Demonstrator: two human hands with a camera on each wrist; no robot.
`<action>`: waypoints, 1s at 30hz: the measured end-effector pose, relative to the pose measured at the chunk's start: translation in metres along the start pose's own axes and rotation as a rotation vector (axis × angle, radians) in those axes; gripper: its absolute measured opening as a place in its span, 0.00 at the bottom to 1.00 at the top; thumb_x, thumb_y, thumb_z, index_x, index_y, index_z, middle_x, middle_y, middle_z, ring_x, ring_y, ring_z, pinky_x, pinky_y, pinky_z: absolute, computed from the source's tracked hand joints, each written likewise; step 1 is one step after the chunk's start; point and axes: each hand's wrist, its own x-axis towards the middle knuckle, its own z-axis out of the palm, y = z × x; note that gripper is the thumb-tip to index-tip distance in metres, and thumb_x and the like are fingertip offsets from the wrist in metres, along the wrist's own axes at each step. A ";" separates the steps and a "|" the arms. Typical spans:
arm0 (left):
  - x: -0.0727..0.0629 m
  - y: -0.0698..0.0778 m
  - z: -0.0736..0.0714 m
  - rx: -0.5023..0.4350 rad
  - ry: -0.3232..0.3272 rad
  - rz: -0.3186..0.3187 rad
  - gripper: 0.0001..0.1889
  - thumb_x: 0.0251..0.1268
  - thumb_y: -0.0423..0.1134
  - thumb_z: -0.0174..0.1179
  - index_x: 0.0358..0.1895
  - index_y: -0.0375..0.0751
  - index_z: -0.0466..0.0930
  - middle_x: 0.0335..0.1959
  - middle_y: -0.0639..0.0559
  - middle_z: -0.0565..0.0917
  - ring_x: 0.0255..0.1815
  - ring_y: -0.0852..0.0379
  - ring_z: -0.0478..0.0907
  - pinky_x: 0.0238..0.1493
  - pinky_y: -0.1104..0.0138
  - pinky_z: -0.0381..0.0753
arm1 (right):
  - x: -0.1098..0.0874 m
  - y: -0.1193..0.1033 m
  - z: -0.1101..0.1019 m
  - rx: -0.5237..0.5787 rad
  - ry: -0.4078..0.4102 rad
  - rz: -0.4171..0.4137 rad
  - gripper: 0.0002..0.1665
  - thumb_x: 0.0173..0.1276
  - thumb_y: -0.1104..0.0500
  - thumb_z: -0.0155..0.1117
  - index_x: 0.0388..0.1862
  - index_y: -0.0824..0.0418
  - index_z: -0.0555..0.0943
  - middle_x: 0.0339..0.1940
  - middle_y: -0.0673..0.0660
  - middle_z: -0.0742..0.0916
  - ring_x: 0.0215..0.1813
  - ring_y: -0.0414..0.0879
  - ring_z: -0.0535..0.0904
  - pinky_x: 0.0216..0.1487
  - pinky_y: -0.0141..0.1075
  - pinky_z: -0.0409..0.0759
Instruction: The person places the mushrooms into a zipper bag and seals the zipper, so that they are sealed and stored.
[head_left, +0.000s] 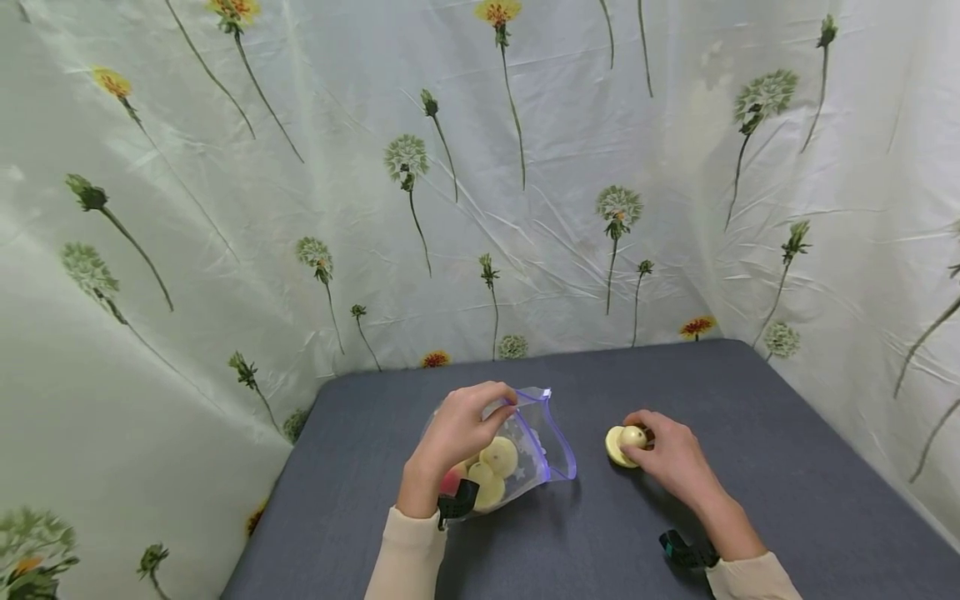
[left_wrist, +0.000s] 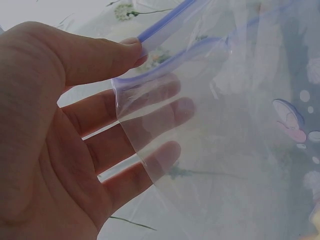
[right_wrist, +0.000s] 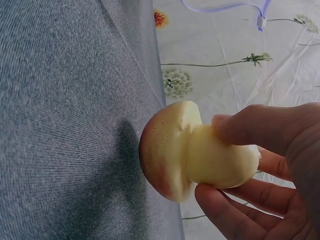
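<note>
My right hand (head_left: pixel 671 457) pinches a model mushroom (right_wrist: pixel 167 152) by its thick pale yellow stem, between thumb and fingers. Its brownish domed cap points down toward the table; whether it touches the cloth I cannot tell. To the left, a clear zip bag (head_left: pixel 525 492) with a purple zip edge gapes toward the right. My left hand (head_left: pixel 459 427) holds that bag by its upper edge, the thumb (left_wrist: pixel 100 60) on the purple strip and several fingers behind the film. Inside the bag lie several pale yellow rounded pieces (head_left: pixel 498 457) and something red (head_left: pixel 452 480), partly hidden by my wrist.
A dark grey cloth-covered table (head_left: pixel 585 550) lies under both hands. Behind it and at the sides hangs a pale curtain (head_left: pixel 555 250) printed with dandelions. A white slider (head_left: pixel 547 393) sits at the bag's upper corner. Each wrist wears a black band (head_left: pixel 678 550).
</note>
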 end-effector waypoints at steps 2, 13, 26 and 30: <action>0.000 0.000 0.000 0.002 -0.005 -0.001 0.04 0.72 0.37 0.63 0.45 0.52 0.84 0.41 0.64 0.85 0.36 0.69 0.78 0.37 0.69 0.79 | 0.000 -0.001 -0.001 0.005 -0.001 0.008 0.20 0.61 0.58 0.77 0.51 0.58 0.84 0.46 0.55 0.86 0.41 0.48 0.83 0.39 0.43 0.79; 0.001 0.001 0.001 -0.009 -0.007 -0.006 0.05 0.71 0.37 0.64 0.44 0.52 0.84 0.41 0.63 0.85 0.37 0.68 0.79 0.38 0.64 0.81 | 0.001 -0.008 -0.005 0.022 0.007 -0.009 0.20 0.61 0.57 0.78 0.51 0.57 0.85 0.45 0.54 0.86 0.40 0.46 0.83 0.38 0.41 0.79; 0.002 0.001 0.001 -0.003 -0.012 -0.011 0.07 0.69 0.35 0.65 0.44 0.53 0.83 0.40 0.62 0.85 0.35 0.68 0.78 0.37 0.68 0.79 | 0.005 -0.024 -0.011 0.037 0.001 -0.015 0.17 0.61 0.57 0.77 0.49 0.56 0.85 0.43 0.51 0.86 0.39 0.43 0.82 0.35 0.39 0.79; 0.002 0.002 0.001 -0.019 -0.018 -0.013 0.06 0.71 0.35 0.64 0.45 0.52 0.83 0.40 0.60 0.86 0.35 0.68 0.78 0.37 0.65 0.81 | 0.006 -0.028 -0.013 0.028 0.011 -0.017 0.17 0.60 0.55 0.78 0.48 0.54 0.85 0.41 0.48 0.86 0.38 0.41 0.80 0.36 0.40 0.77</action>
